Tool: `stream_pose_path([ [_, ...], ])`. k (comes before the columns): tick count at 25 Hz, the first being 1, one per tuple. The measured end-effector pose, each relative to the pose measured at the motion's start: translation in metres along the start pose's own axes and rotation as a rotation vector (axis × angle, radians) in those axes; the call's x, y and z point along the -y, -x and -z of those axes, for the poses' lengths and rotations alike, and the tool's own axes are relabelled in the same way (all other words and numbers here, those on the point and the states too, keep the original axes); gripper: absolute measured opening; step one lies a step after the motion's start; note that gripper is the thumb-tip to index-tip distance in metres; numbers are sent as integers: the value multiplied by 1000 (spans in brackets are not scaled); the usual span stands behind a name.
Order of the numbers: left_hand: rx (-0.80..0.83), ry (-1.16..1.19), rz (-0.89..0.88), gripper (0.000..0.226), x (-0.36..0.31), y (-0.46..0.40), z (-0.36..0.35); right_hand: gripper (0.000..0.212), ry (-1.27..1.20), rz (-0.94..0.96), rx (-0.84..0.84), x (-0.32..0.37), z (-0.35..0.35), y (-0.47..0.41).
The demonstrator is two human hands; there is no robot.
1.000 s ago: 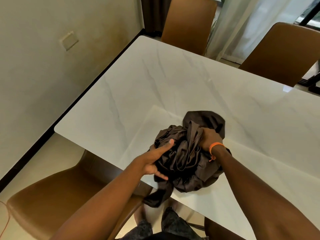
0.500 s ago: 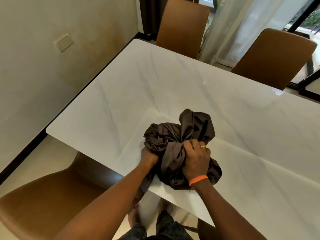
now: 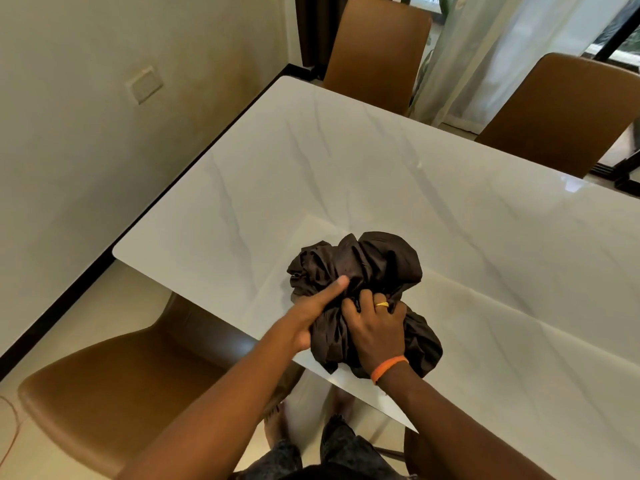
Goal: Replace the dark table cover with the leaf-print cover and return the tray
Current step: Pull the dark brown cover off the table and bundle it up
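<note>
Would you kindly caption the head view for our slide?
Both hands, left and right, bunch the dark cover on the table.

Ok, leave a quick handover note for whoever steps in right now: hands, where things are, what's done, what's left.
Left hand: thumb straight along the dark cover, fingers hidden under the cloth.
Right hand: fingers curled into the same bundle.
Dark cover: bunched up near the front edge of the marble table.
Done: dark cover is off; tabletop bare.
Left: put the bundle away, spread the leaf-print cover, return the tray. Neither is in view.
</note>
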State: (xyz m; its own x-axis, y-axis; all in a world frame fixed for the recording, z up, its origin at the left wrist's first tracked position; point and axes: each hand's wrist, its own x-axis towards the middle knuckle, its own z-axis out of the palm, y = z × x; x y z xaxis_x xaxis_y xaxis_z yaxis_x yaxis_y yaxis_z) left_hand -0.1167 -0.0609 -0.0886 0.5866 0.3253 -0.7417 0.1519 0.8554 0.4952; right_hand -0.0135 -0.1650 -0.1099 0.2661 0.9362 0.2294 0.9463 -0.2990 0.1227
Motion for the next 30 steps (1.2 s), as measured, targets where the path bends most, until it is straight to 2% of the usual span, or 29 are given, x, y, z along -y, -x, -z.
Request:
stream_pose_path([
  [2, -217, 8, -37, 99, 5, -8, -17, 45, -86, 38, 34, 1, 8, 5],
  [4, -376, 22, -81, 112, 12, -18, -18, 72, -324, 118, 35, -15, 14, 7],
  [6, -426, 3, -146, 123, 17, -26, -12, 93, -652, 42, 87, -43, 22, 3],
  [7, -422, -27, -176, 130, 19, -28, -10, 104, -687, -55, 102, -57, 21, -2],
  [8, -405, -70, -190, 136, 21, -27, -9, 118, -656, -150, 166, -69, 19, -8],
  [9, -393, -116, -190, 139, 19, -27, -9, 133, -644, -209, 306, -80, 13, -19],
  [11, -374, -215, -167, 134, 15, -23, -6, 145, -783, -177, 659, -84, -4, -36],
  [12, -365, -262, -155, 131, 14, -20, -3, 141, -867, -142, 790, -81, -13, -42],
  [14, -355, -305, -89, 124, 11, -17, 2, 125, -953, -139, 939, -75, -23, -53],
  [16, -317, -198, 22, 110, 13, -14, 1, 113, -1013, -175, 993, -74, -25, -60],
  [18, -256, -81, 47, 97, 16, -12, -5, 105, -1083, -191, 984, -76, -22, -58],
  [21, -164, -42, -2, 63, 10, -7, -8, 92, -1215, -248, 889, -74, -13, -49],
  [23, -87, -49, -49, 53, 8, 7, -14, 87, -1300, -332, 750, -69, 7, -27],
  [27, 71, -179, -158, 57, 13, 33, -25, 72, -1396, -514, 518, -62, 43, 20],
  [30, 206, -235, -161, 63, 38, 56, -33, 71, -1381, -593, 398, -59, 70, 69],
])
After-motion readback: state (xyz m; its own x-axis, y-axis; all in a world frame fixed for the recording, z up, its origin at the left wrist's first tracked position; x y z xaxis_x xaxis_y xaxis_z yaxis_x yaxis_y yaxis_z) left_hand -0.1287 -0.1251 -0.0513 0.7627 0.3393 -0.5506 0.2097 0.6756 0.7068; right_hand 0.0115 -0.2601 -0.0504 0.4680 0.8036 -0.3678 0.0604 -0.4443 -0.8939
